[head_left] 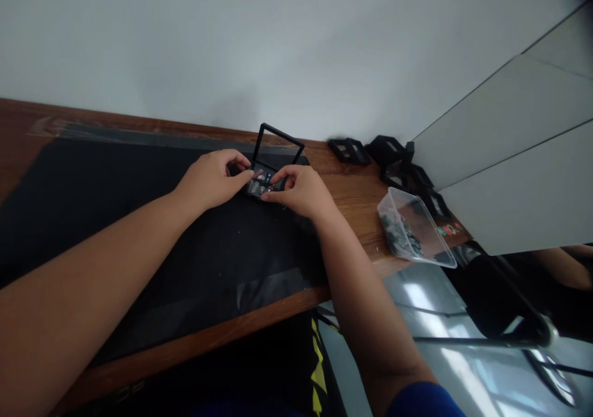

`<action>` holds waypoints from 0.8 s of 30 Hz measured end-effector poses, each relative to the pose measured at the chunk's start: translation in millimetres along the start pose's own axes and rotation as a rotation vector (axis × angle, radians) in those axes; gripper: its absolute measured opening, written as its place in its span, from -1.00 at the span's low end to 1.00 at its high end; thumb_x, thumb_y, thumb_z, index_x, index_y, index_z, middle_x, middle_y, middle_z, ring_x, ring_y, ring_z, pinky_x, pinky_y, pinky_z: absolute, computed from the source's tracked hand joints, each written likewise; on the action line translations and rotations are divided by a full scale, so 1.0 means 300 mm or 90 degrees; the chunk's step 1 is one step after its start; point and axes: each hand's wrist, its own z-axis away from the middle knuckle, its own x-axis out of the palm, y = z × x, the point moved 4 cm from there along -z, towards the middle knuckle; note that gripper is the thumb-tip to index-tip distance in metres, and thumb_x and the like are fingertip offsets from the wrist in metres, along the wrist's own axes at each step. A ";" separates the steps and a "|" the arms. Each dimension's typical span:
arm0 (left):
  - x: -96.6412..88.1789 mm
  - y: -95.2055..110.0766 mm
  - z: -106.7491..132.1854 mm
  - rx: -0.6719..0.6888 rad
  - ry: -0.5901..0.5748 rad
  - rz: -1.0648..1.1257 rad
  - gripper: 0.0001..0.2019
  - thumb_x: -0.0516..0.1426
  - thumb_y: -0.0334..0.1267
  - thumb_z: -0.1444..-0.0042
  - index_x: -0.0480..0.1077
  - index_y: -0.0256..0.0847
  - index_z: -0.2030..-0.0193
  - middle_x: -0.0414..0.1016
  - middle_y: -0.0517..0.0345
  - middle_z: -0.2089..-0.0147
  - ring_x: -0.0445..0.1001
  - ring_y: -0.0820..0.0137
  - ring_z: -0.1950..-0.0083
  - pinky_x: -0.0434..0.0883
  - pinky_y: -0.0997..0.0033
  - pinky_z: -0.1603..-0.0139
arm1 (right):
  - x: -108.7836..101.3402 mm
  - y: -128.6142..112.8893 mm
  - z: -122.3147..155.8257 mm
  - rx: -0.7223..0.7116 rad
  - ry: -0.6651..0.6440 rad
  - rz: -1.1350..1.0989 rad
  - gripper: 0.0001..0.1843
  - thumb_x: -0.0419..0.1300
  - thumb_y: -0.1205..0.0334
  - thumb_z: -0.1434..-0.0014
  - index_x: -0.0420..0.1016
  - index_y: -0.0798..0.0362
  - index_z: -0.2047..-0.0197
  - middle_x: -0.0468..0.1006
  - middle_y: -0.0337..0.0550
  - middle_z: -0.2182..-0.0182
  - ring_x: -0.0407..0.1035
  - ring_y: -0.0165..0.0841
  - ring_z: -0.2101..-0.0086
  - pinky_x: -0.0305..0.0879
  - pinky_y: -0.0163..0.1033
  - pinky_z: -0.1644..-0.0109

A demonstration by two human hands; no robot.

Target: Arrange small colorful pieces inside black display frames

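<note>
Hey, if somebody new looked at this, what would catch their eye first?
Probably the small black case on the black mat, its lid standing up, with the left hand and right hand at its sides. Next, perhaps, the clear plastic tub of small pieces, farther right on the wooden table.

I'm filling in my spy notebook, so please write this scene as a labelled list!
Middle: small black rectangular case, frame-shaped lid raised, tiny mixed-colour pieces inside
Left hand: at the case's left edge
Right hand: over the case's right side
Underneath: black mat on brown wooden table
To the right: clear plastic tub holding small greenish pieces
By the pale wall: black frame-shaped objects
</note>
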 end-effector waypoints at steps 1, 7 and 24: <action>0.000 -0.001 0.000 0.005 0.003 0.002 -0.79 0.44 -0.02 -0.11 0.76 0.00 0.17 0.56 0.14 0.43 0.41 0.19 0.40 0.30 0.19 0.28 | 0.003 0.002 -0.002 -0.007 0.001 -0.002 -0.65 0.69 0.19 -0.03 0.74 0.07 0.17 0.43 -0.45 0.54 0.26 -0.47 0.49 0.05 -0.21 0.31; 0.004 -0.018 -0.005 0.019 0.007 0.024 -0.81 0.48 -0.03 -0.11 0.76 0.00 0.20 0.52 0.14 0.48 0.41 0.17 0.40 0.30 0.17 0.27 | -0.007 0.009 -0.002 -0.019 -0.011 -0.006 -0.70 0.66 0.26 -0.08 0.77 0.10 0.14 0.43 -0.45 0.54 0.23 -0.48 0.50 0.04 -0.21 0.32; -0.015 0.048 0.018 -0.042 -0.068 -0.146 -0.67 0.30 0.00 -0.26 0.75 -0.07 -0.03 0.64 0.09 0.27 0.49 0.22 0.31 0.46 0.19 0.12 | -0.011 -0.007 0.011 0.014 -0.046 0.067 -0.84 0.56 0.26 -0.28 0.90 0.09 0.08 0.51 -0.30 0.50 0.26 -0.45 0.47 0.14 -0.19 0.29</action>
